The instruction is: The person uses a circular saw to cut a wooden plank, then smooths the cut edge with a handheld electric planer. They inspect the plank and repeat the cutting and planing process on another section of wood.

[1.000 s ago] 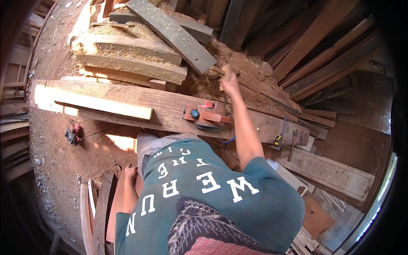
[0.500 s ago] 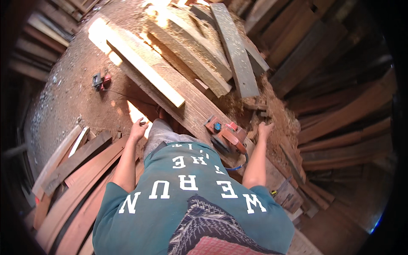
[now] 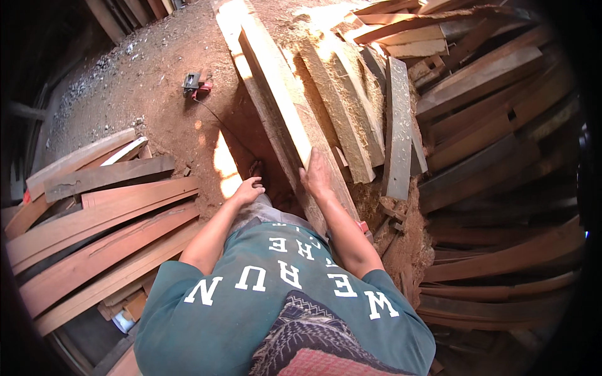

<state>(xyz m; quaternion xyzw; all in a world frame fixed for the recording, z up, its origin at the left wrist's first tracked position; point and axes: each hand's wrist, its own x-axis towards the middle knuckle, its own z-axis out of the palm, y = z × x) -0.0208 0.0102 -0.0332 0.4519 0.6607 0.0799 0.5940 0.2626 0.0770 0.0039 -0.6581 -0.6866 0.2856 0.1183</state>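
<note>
My right hand (image 3: pixel 318 174) grips the near end of a long, narrow wooden plank (image 3: pixel 280 81), thumb on its left side. This plank lies along the top of a wider, thick board (image 3: pixel 335 182) that slants away from my waist. My left hand (image 3: pixel 249 188) hangs in the air before my left thigh, left of the board, fingers loosely bent and apart, with nothing in it. Beside my right forearm a small red part of the power planer (image 3: pixel 364 227) shows; the arm and body hide most of it.
A red and grey power tool (image 3: pixel 195 86) with a cord lies on the dirt floor ahead left. Reddish planks (image 3: pixel 113 213) are stacked at left. Sawdust-covered beams (image 3: pixel 338 103) and a grey beam (image 3: pixel 397 125) lie right of the board, beyond them more stacked timber (image 3: pixel 495 125).
My right hand has come left and taken hold of the narrow plank's near end. My left hand has shifted inward. The view has turned, and the planer is now mostly hidden.
</note>
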